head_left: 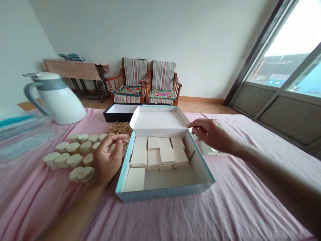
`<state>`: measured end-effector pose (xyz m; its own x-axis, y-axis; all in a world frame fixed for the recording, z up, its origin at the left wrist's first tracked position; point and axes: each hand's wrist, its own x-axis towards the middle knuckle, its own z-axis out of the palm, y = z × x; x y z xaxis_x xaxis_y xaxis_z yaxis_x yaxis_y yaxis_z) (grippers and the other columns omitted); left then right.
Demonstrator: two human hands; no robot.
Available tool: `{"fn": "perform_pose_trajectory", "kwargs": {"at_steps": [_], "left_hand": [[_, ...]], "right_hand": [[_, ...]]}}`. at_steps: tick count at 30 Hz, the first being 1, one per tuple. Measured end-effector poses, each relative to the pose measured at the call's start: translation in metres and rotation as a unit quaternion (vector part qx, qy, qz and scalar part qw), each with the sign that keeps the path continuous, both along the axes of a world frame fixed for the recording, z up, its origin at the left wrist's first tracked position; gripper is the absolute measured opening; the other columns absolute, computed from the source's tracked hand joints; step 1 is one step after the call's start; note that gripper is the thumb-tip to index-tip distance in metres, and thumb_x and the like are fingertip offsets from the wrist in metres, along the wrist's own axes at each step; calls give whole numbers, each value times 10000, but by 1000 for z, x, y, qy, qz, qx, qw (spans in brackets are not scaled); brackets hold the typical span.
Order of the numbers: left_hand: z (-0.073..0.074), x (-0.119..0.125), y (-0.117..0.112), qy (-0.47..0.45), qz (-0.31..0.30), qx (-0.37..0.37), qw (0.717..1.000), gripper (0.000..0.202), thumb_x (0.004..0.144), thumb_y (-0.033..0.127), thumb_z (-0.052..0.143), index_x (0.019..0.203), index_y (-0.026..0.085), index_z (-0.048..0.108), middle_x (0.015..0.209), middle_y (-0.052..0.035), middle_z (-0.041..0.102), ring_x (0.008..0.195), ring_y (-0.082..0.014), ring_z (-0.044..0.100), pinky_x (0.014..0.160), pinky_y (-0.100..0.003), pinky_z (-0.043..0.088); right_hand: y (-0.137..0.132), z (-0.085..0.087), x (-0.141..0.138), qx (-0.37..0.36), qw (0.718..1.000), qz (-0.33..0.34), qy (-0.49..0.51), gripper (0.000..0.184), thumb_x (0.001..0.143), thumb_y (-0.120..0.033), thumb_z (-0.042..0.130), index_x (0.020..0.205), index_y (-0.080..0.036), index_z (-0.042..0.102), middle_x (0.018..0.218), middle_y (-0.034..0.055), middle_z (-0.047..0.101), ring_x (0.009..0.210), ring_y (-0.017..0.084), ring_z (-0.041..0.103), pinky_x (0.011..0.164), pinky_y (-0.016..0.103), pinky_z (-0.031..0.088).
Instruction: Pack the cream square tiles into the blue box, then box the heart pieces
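A shallow cardboard box (165, 192) with turquoise edges stands with its lid (159, 118) raised at the far side. Inside lie several pale square wooden pieces (153, 157), stacked in rows, with one at the near left corner. My left hand (109, 159) is beside the box's left wall, thumb and fingers apart, holding nothing visible. My right hand (209, 134) has its curled fingers at the lid's right corner flap, fingertips on its edge. Left of the box are stacks of round wooden discs (74, 160), partly behind my left hand. Small round wooden pieces (119, 128) lie in a heap behind.
A white and grey jug (61, 102) stands at the left, beside clear plastic bags (27, 137). Behind the box is a black box with a white inside (120, 108). Pale flat pieces (210, 149) lie under my right forearm. A pink cloth (240, 201) covers the surface.
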<state>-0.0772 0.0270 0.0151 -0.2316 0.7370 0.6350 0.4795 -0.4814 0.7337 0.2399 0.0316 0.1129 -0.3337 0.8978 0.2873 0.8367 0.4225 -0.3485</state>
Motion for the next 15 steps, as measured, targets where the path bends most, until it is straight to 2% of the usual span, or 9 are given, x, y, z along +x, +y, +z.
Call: {"fn": "perform_pose_trajectory", "kwargs": {"at_steps": [3,7,11,15], "left_hand": [[-4,-2,4,-6,8,-4,1000,162,865,286,527,939,186,630,934,-48,677,834,-179,664,782,-299,534],[-6,-3,6,-4,23,-12,1000,174,860,306,530,943,187,627,940,-49,679,841,-176,661,784,-283,532],[-6,-3,6,-5,34,-22,999,175,856,315,532,938,194,627,908,-43,675,822,-174,660,768,-275,529],[-5,-4,6,-11,36,-25,999,166,853,316,537,929,198,625,902,-46,673,815,-177,657,769,-284,531]], "right_hand": [[9,-14,39,-23,997,-52,-50,312,806,-159,429,1014,-142,661,836,63,697,708,160,621,683,275,452],[27,-44,74,-2,989,-59,-133,332,762,-152,486,1057,-102,630,979,125,668,844,201,611,776,305,434],[57,-61,82,-32,981,-54,-186,634,713,-217,601,1309,-59,454,1235,202,556,1152,305,474,917,382,372],[90,-66,71,-103,962,-36,-251,836,638,-260,697,1385,-111,352,1355,202,455,1236,349,382,954,447,324]]}}
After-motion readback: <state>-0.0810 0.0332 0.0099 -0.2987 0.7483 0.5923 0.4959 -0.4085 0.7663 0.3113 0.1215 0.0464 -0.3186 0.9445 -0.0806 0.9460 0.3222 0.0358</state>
